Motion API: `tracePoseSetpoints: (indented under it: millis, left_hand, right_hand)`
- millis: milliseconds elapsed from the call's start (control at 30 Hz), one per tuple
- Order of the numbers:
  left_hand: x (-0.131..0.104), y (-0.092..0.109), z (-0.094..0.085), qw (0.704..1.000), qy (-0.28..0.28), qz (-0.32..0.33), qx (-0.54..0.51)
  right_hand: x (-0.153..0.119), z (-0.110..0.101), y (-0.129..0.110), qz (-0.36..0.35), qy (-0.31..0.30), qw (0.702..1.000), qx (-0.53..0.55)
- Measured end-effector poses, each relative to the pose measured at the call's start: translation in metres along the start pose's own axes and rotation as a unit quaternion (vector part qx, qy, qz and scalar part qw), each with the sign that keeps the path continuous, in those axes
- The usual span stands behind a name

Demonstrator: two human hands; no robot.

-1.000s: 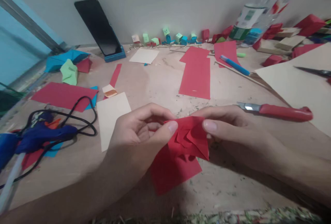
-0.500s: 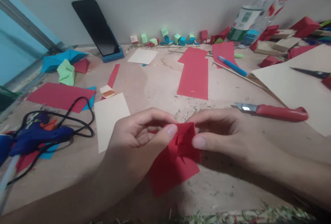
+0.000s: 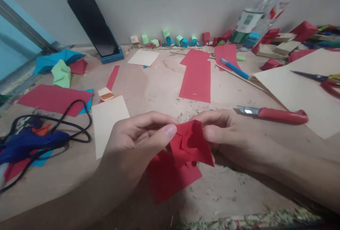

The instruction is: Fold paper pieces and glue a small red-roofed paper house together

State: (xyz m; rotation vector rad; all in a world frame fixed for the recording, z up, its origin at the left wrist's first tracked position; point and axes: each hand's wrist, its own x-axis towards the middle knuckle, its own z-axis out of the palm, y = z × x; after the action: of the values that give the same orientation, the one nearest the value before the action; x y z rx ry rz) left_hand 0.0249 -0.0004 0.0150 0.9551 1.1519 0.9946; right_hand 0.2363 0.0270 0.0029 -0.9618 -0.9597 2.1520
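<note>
A small piece of folded red paper (image 3: 190,141) is held between both hands, its creased inner side facing up with edges raised. My left hand (image 3: 143,138) pinches its left edge, thumb on top and fingers behind. On the opposite side my right hand (image 3: 225,130) grips the right edge between thumb and fingers. Beneath the folded piece, a flat red paper sheet (image 3: 170,184) lies on the table, partly covered by it and by the left hand. A red-handled cutter knife (image 3: 281,115) rests beyond the right hand.
A blue glue gun (image 3: 34,141) with a looping black cord lies at left. A phone (image 3: 92,26) leans in a blue stand. Small paper cubes (image 3: 166,33), a plastic bottle (image 3: 247,22) and wood blocks line the wall. Scissors (image 3: 322,77) sit on cream paper (image 3: 294,95) at right.
The folded red paper has opened wider and tilted, its right corner now pointing out lower right. My right thumb has moved slightly up and right. The whole view has shifted a little.
</note>
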Motion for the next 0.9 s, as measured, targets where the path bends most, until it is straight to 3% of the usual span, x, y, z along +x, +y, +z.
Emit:
tracePoseSetpoints:
  millis: [367,600,733,900]
  left_hand:
    - [-0.001,0.001,0.000,0.999,-0.017,-0.008,-0.029]
    - [-0.003,0.001,-0.001,1.000,-0.020,0.016,0.008]
    - [-0.009,0.004,0.000,0.996,-0.030,0.053,0.067]
    - [-0.014,0.007,0.003,0.968,-0.041,0.164,0.186]
  right_hand:
    - [0.000,-0.001,0.000,0.007,-0.011,1.000,0.008]
    - [0.000,0.002,-0.001,0.004,-0.013,1.000,0.002]
    - [-0.002,0.003,-0.002,-0.017,-0.005,1.000,-0.007]
    - [-0.007,0.007,-0.003,-0.096,0.006,0.993,-0.074]
